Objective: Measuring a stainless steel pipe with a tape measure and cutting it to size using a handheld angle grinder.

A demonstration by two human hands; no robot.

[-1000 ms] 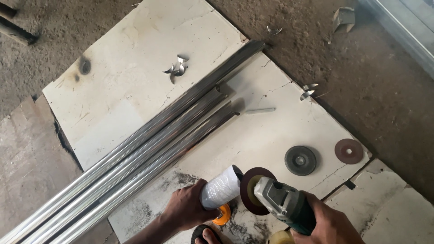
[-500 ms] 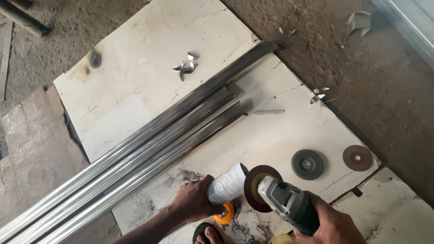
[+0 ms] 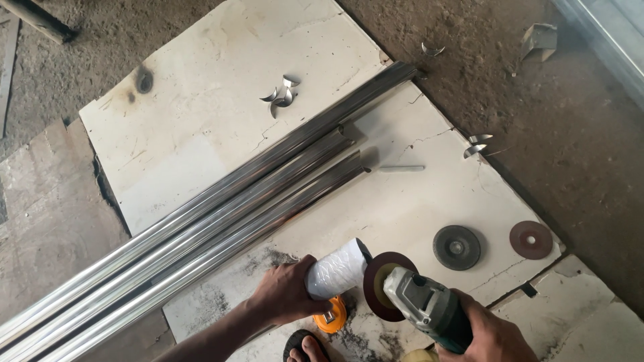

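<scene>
The person's left hand [image 3: 285,295] wraps its fingers tight around a short pipe piece [image 3: 337,270] covered in white wrap, near the bottom middle of the view. The pipe piece is long from near-left to far-right, and its open end points up and to the right. The right hand [image 3: 493,335] grips the body of an angle grinder [image 3: 429,310] with closed fingers. The grinder lies long from near-right to far-left, and its round brown disc [image 3: 382,285] faces the pipe's end, just beside it. An orange tape measure [image 3: 331,315] sits under the pipe. Long shiny steel tubes [image 3: 221,201] lie side by side on the pale board [image 3: 201,121], running from near-left to far-right. Two spare discs [image 3: 457,247] rest to the right.
</scene>
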